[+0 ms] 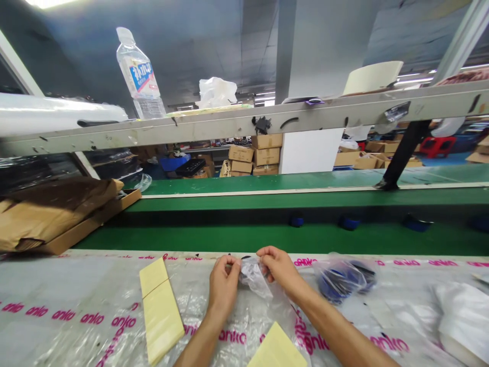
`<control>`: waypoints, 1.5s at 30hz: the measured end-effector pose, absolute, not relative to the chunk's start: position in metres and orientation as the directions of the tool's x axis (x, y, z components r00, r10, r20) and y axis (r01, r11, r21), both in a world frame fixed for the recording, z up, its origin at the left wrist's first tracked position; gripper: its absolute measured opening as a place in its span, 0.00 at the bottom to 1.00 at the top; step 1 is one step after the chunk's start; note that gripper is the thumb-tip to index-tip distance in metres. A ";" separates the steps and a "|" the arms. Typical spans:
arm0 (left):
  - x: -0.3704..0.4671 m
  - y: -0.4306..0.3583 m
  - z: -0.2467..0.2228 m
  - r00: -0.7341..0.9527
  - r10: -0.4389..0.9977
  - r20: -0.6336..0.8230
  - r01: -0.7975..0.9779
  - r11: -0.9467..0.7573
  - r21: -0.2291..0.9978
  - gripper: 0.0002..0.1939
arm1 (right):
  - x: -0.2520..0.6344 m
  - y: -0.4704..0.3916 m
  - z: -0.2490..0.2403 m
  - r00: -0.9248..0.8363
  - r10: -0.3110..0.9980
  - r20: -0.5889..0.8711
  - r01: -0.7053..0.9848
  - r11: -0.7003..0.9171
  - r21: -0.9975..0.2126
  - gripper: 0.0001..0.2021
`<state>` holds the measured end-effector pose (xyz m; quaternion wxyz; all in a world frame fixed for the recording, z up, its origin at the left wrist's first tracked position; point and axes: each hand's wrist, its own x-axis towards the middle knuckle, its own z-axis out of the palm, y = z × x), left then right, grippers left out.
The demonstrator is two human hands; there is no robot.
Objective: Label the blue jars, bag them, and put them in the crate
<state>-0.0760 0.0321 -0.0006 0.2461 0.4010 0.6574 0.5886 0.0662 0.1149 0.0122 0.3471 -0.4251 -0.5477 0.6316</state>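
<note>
Between my two hands is a small clear plastic bag (256,278) with something dark at its upper left edge. My left hand (224,283) pinches the left side of the bag with thumb and forefinger. On the other side my right hand (278,267) pinches the bag's top right edge. Right of my right arm lies a clear bag holding dark blue items (344,280). A strip of yellow paper (162,311) lies left of my left hand, and another yellow paper piece (278,349) is near the front edge, between my forearms.
Printed plastic sheeting (87,295) covers the table. Beyond it, a green conveyor belt (214,237) carries several blue items (348,223). An overhead shelf (214,121) holds a water bottle (140,79). A cardboard box (91,221) stands at left; white bags (464,318) lie at right.
</note>
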 end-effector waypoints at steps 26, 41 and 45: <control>-0.088 0.026 -0.006 -0.506 0.852 -0.137 0.033 0.178 0.984 0.18 | 0.049 0.090 -0.006 -0.359 0.893 0.271 0.228 0.366 -0.902 0.14; -0.111 0.015 0.042 -0.139 0.987 0.080 0.068 -0.071 0.995 0.13 | 0.077 0.113 0.009 -0.544 0.796 0.264 -0.127 0.233 -0.964 0.09; -0.107 0.000 0.055 -0.077 0.994 0.071 0.225 -0.052 0.973 0.07 | 0.084 0.106 0.017 -0.573 0.774 0.268 -0.029 0.308 -0.951 0.09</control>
